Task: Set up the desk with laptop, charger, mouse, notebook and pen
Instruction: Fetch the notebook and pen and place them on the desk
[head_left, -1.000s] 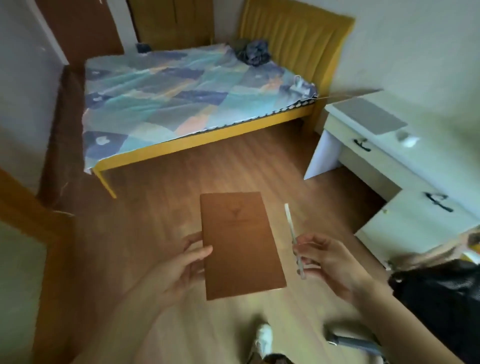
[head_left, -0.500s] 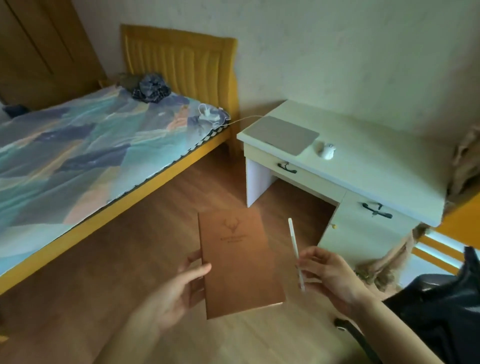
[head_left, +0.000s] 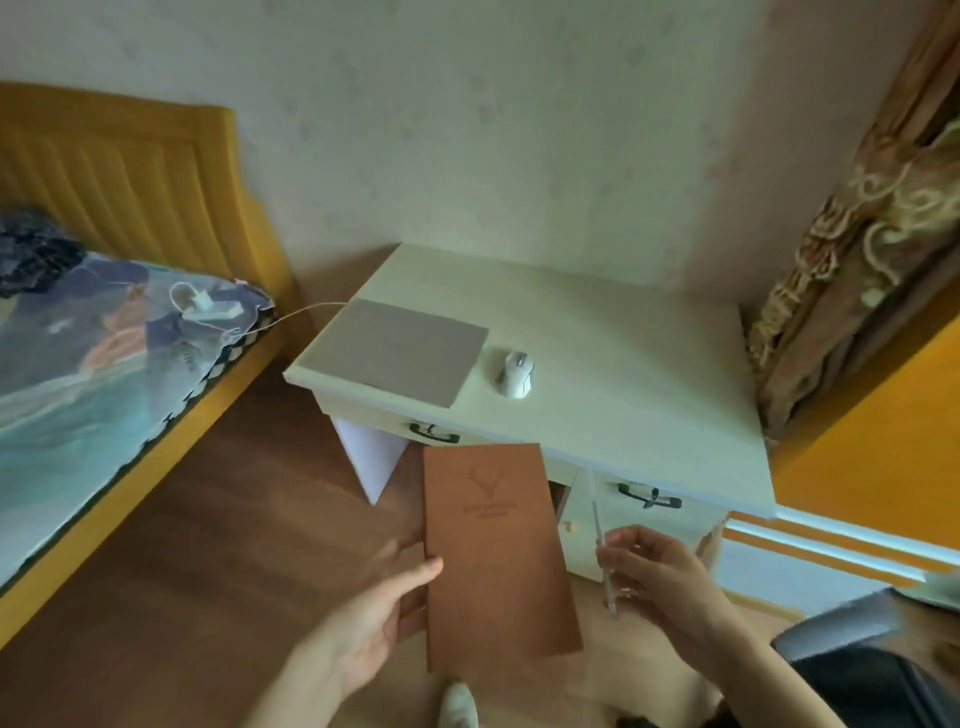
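The left hand (head_left: 374, 618) grips the flat brown deer-embossed notebook (head_left: 493, 551) at its 9 o'clock edge; the right hand (head_left: 660, 577) pinches the slim white pen (head_left: 602, 545). On the pale desk (head_left: 623, 353) at 12 o'clock lie a closed grey laptop (head_left: 400, 351) and, beside it, a white mouse (head_left: 515, 372).

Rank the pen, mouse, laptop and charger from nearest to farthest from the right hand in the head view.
1. Pen, held in the right hand.
2. Mouse, mid-desk.
3. Laptop, closed, desk's left end.
4. Charger, on the bed, far left.
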